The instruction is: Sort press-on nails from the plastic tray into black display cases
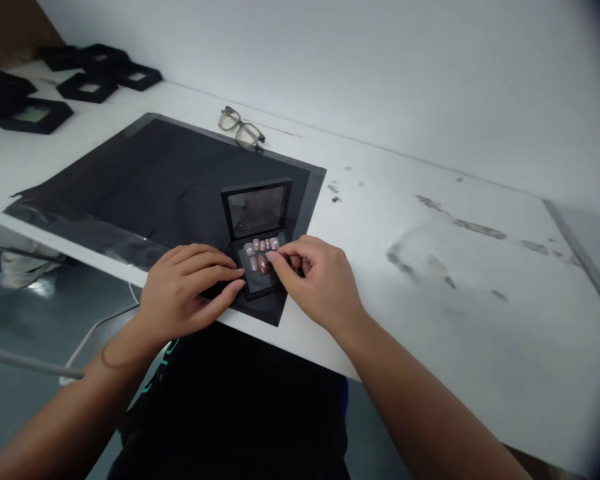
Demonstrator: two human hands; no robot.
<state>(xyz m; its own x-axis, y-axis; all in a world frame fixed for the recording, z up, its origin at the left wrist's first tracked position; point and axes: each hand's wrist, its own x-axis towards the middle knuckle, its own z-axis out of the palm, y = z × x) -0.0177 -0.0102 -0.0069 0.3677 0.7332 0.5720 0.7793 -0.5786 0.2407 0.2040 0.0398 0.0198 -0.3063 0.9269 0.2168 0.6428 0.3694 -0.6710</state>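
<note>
One cam only, head-worn, looking fwd and down from above the person's lap onto the near edge of the white worktop (430, 280); no 2nd view, so nothing shared. It sits close: both hands, left hand (185, 290) and right hand (315, 280), fill the lower centre, forearms running off the bottom edge. View is tilted, worktop edge running diagonally from left to lower right, wall across the top, corners darkened at right by the lens rim.

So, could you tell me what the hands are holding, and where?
Left hand steadies the small black hinged box at its left edge; right hand pinches a press-on nail inside.
</note>
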